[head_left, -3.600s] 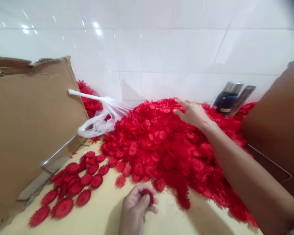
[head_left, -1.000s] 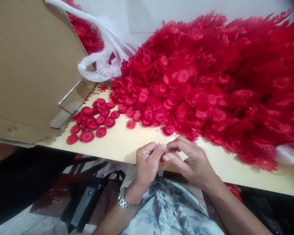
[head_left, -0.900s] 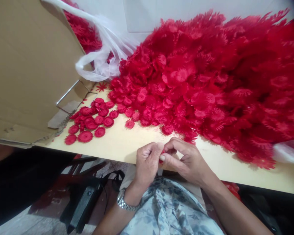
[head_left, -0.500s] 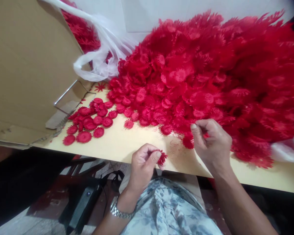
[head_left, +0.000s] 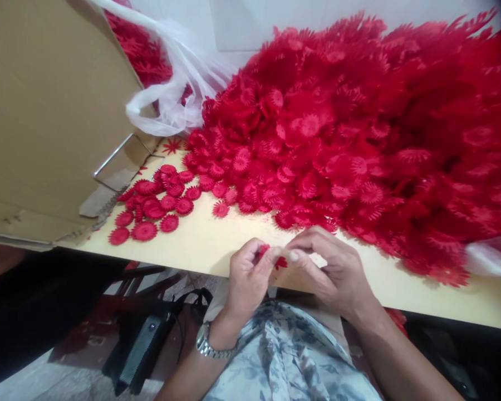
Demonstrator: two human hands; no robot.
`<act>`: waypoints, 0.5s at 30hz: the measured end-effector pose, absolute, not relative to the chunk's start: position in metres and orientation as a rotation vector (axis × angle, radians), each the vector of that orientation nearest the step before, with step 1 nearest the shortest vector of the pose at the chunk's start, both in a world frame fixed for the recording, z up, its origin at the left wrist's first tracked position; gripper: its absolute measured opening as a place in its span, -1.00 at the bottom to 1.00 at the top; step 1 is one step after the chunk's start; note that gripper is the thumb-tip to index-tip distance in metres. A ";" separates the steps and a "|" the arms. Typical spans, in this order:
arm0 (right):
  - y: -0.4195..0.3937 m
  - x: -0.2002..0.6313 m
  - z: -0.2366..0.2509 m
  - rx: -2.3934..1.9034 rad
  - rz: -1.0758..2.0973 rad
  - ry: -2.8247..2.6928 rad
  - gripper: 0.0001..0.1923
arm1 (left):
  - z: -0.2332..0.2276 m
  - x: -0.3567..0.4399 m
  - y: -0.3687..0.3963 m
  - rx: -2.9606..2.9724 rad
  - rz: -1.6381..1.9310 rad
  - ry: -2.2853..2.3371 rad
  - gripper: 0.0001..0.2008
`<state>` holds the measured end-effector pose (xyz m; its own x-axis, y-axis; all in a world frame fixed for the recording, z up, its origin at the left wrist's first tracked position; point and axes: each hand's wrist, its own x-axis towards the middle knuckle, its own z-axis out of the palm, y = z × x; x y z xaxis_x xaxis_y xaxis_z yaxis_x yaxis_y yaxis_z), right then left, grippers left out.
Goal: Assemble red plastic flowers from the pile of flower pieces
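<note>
Box side: cardboard box (head_left: pixel 45 106), small group of red flowers (head_left: pixel 150 203) just beside it
Left hand (head_left: pixel 248 275): we pinch a red flower piece (head_left: pixel 271 256) at the table (head_left: pixel 200 245) edge
Right hand (head_left: pixel 332 267): back from the big red pile (head_left: pixel 359 133) half a second ago, fingertips now pinching the same piece, both hands joined on it

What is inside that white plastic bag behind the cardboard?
Through the open white plastic bag more red flower pieces show. The cardboard covers the bag's left side, so how many it holds stays hidden.
</note>
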<state>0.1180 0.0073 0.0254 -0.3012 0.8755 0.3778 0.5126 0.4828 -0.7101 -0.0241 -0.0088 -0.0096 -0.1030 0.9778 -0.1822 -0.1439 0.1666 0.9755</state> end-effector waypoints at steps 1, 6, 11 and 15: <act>0.007 0.116 0.025 -1.139 0.670 -1.970 -0.93 | -0.010 -0.024 -0.009 0.923 1.233 1.260 -0.69; 0.008 0.112 0.019 -1.132 0.987 -1.921 -0.89 | -0.009 -0.025 -0.012 0.850 1.233 1.161 -0.65; 0.006 0.114 0.017 -1.179 0.947 -1.919 -0.91 | -0.008 -0.029 -0.015 0.947 1.151 1.132 -0.78; 0.005 0.120 0.016 -1.147 0.949 -1.906 -0.93 | -0.009 -0.031 -0.014 0.865 1.189 1.158 -0.84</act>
